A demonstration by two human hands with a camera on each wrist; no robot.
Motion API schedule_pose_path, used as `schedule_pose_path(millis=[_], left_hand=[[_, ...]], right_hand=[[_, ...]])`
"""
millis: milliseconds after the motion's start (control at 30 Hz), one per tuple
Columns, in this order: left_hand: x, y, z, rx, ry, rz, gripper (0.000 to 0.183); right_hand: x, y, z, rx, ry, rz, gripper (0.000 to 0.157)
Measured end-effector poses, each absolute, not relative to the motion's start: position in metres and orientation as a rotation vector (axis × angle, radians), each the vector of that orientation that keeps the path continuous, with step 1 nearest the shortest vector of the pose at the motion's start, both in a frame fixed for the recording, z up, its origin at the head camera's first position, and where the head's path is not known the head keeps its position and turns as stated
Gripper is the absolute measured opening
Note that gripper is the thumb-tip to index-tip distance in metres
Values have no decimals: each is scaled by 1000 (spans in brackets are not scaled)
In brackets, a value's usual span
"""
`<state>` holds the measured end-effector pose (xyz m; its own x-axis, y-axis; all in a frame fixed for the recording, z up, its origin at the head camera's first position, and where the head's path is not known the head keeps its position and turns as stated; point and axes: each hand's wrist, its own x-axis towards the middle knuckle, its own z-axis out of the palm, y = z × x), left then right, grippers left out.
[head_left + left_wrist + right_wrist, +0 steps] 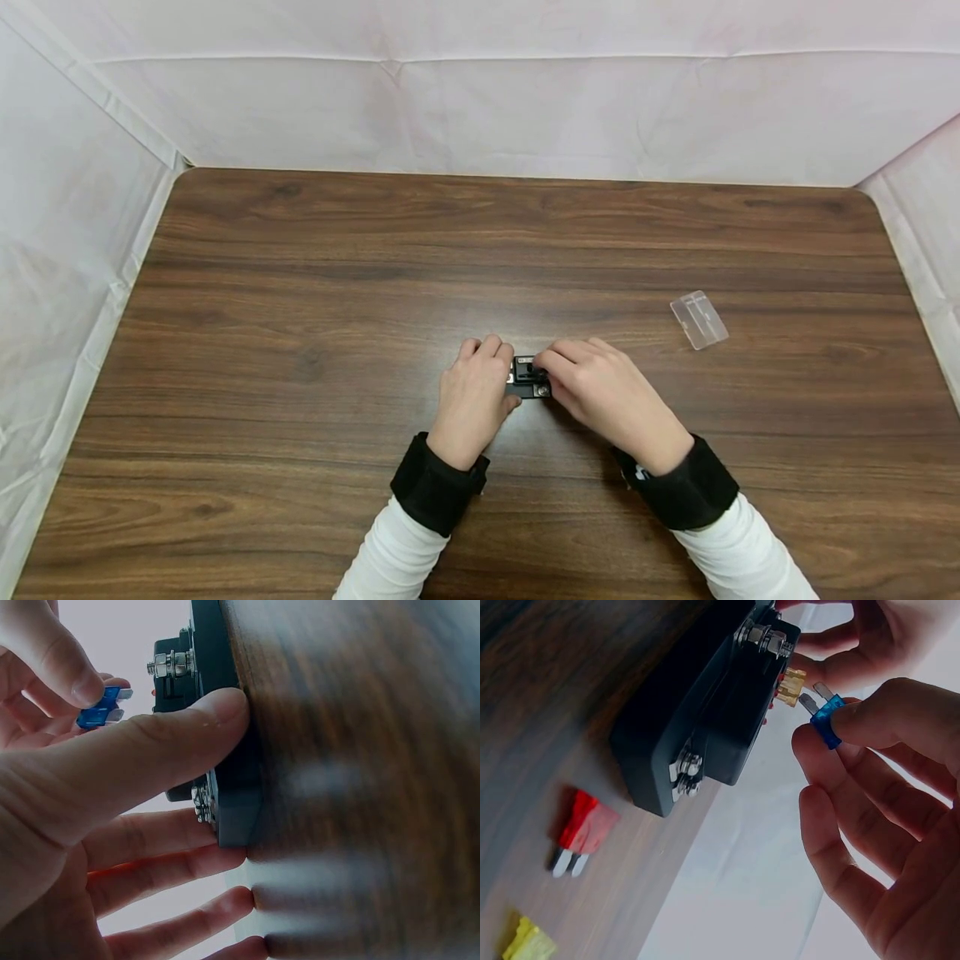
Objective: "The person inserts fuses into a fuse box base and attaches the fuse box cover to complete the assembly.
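Observation:
A black fuse block (527, 389) with metal stud terminals stands on the table. My left hand (472, 398) holds it at its left end, thumb on the near side and fingers on the far side. Between thumb and fingers, my right hand (603, 392) pinches a blue blade fuse (826, 724) with its two prongs pointed toward the block. The fuse also shows in the left wrist view, apart from the block. An amber blade fuse (790, 688) sits in the block, close to the blue fuse's prongs. My right hand hides part of the block in the head view.
A red blade fuse (587, 823) and a yellow one (528, 943) lie on the table beside the block in the right wrist view. Farther right on the wooden table (300, 292) lies a clear plastic cover (699, 320). White cloth walls (480, 108) border the table.

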<state>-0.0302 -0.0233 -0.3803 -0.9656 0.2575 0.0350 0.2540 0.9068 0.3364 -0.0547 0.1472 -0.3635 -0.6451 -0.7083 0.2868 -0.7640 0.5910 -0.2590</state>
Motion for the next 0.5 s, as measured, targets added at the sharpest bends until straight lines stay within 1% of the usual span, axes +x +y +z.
schedule_pose_path(millis=[300,500], left_hand=[[-30,-24,-381,409,3058,545,44],[-30,-24,-380,405,3049,549,44]], right_hand=[[-56,141,-364,1257,-2652,552,21],[-57,137,-365,1265,-2653,588,19]])
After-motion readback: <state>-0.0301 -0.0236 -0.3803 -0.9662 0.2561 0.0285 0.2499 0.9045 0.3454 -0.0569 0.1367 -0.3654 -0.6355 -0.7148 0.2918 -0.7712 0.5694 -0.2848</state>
